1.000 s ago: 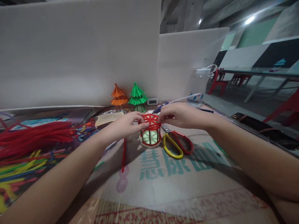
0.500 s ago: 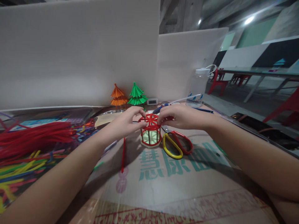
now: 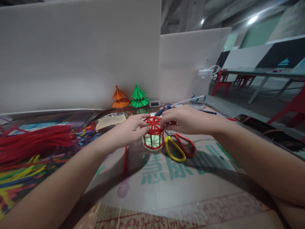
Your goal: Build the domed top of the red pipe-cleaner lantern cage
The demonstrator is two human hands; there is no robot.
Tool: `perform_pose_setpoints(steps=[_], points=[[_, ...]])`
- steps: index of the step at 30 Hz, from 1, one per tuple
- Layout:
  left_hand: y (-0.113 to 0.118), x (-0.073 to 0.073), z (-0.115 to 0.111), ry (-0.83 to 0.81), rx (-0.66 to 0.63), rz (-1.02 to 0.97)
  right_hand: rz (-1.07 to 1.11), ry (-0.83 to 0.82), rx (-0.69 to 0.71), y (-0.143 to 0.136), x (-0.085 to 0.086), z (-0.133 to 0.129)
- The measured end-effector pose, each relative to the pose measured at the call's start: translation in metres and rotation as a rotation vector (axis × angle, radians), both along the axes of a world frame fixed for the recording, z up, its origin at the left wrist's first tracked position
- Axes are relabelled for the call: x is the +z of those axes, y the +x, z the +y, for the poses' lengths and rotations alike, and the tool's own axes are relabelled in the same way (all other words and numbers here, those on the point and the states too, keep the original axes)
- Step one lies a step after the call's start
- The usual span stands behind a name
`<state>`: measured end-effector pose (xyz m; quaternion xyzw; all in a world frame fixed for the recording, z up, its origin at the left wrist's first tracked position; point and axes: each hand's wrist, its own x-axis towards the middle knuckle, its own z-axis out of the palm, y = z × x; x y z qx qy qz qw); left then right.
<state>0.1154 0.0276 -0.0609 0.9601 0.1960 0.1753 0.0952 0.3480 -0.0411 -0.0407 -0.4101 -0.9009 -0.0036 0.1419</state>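
Red tops the frame (image 3: 155, 131) that stands upright between my left fingers (image 3: 143, 130) and right fingers (image 3: 168, 119). The left have just flattened from their arch, a shift of hold, I judge; whether they grip, I cannot tell. The right pinch its rim. Spokes cross its top above dark posts.

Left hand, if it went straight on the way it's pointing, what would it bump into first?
Probably the red frame: the left hand points at its top edge and looks close, but depth is unclear, so they may already touch.
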Motion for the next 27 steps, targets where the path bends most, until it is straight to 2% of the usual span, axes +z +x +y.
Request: perform_pose_setpoints(steps=[8,17,19,23,25,27], points=[[0.001,-0.003,-0.003,-0.033,0.099,0.029,-0.02,0.011,-0.016,-0.003,0.003,-0.003],[0.0,-0.003,-0.003,-0.054,0.109,0.055,0.017,-0.056,-0.043,0.001,-0.002,-0.001],[-0.001,-0.003,-0.002,-0.007,0.124,0.03,0.023,-0.067,-0.054,0.001,-0.001,0.0],[-0.005,-0.002,0.003,0.214,0.233,-0.12,0.035,-0.047,-0.085,0.002,-0.002,0.002],[-0.006,-0.003,0.006,0.279,0.205,-0.178,0.038,-0.034,-0.098,0.002,-0.003,0.005],[-0.005,-0.005,0.007,0.34,0.108,-0.204,0.038,-0.028,-0.11,0.004,-0.006,0.008]])
